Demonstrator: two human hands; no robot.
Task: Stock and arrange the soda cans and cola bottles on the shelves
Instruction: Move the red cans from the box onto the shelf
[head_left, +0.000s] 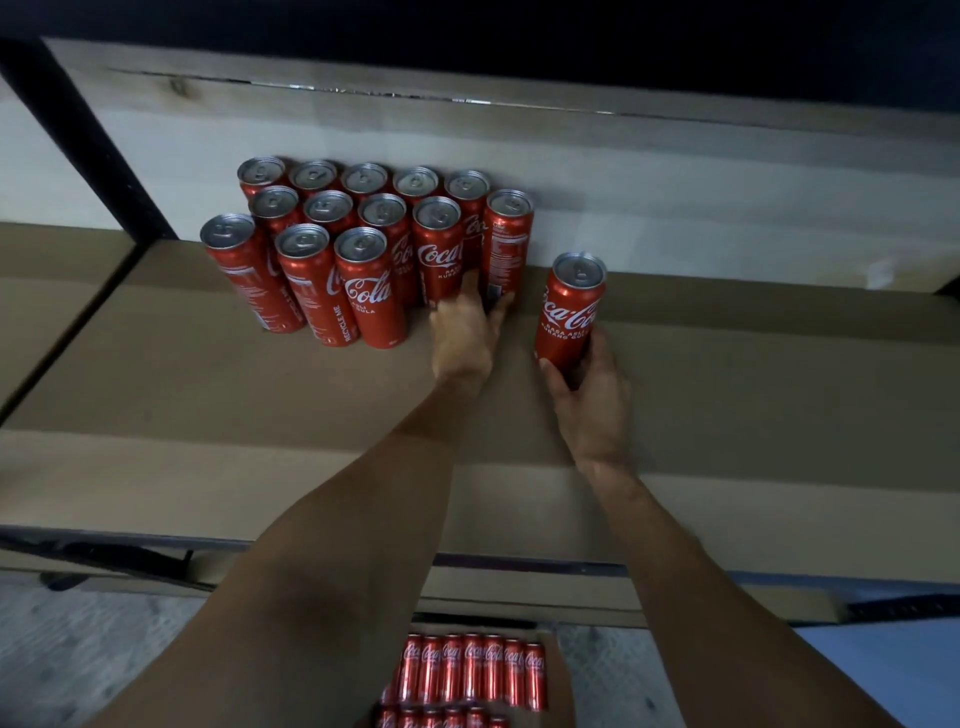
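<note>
On the cardboard-lined shelf, a block of red cola cans stands upright in three rows towards the left, silver tops up. At the right end of the block is the end can, its printed back facing out. The left hand is at its base, fingers on one side and thumb on the other, pinching it low down. Just to the right, apart from the block, the right hand grips a loose can by its lower half, fingers wrapped round it. I cannot tell whether its base touches the shelf.

Bare cardboard runs right of the loose can and forward to the shelf's front edge. A pale wooden back panel closes the rear just behind the block. A black upright post stands at the far left.

Below the front edge, between the forearms, an open carton holds more cans lying in rows. Grey floor shows to either side. The light is dim and the top of the view is dark.
</note>
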